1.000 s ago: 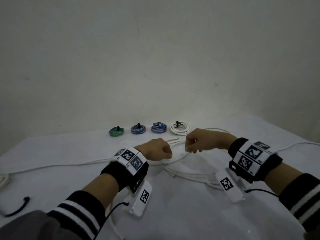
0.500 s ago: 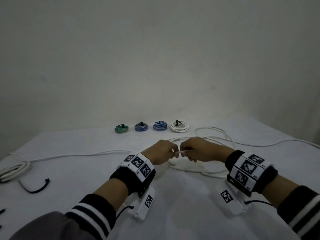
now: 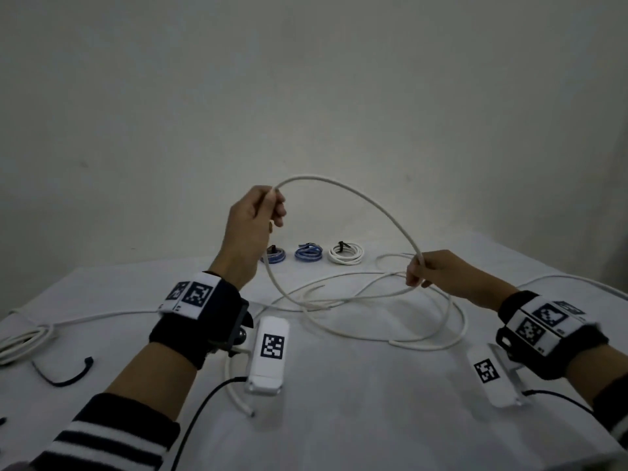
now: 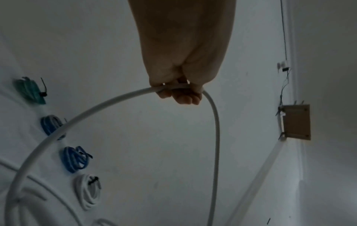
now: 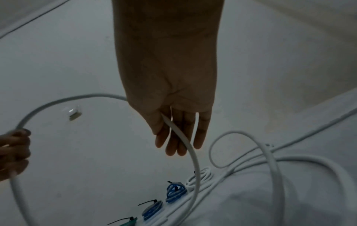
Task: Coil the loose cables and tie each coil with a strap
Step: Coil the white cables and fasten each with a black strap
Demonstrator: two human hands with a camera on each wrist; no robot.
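left hand [image 3: 253, 215] is up high, fingers curled round the white cable [image 3: 356, 198], a firm grip near its end, and from there the cable arcs over to the right hand [image 3: 438, 271], which sits lower and farther right, pinching the same cable between thumb and fingers with the fingers fairly straight. so that's one big loop standing in the air between the two hands, and the rest of the cable trails down onto the table [image 3: 339, 419] in loose overlapping curves just near of the hands. along the far edge, finished coils [image 3: 346, 253] lie in a row, each strapped. a loose black strap [image 3: 64, 375] waits at the near left. the risk, i'd say: those slack curves on the table cross each other, so pulling in the next loop could drag a tangle up, and the light pinch on the right could let the springy loop slip open.
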